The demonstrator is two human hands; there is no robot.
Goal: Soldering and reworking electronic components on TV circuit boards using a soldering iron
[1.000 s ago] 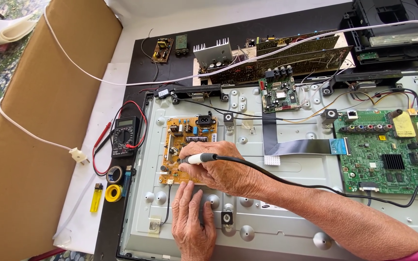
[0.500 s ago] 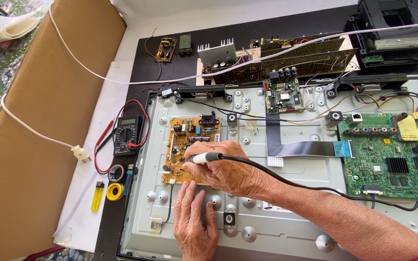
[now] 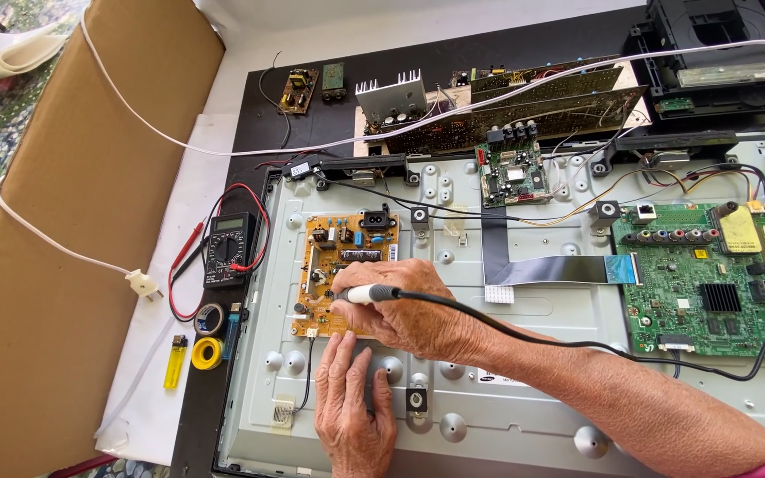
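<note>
An orange power supply board (image 3: 340,258) sits on the grey metal back panel of an opened television (image 3: 542,310). My right hand (image 3: 409,305) grips a soldering iron (image 3: 367,293) with a white handle and black cord, its tip down on the lower part of that board. My left hand (image 3: 354,409) lies flat on the metal panel just below the board, fingers together, holding nothing.
A black multimeter (image 3: 227,250) with red and black leads lies left of the panel, beside tape rolls (image 3: 208,353) and a yellow lighter (image 3: 174,361). A green main board (image 3: 719,274) sits at the right. More circuit boards (image 3: 506,102) lie behind. Brown cardboard (image 3: 64,221) covers the left.
Both hands hold nearly the same position; the view has shifted slightly. The soldering iron stays on the orange board.
</note>
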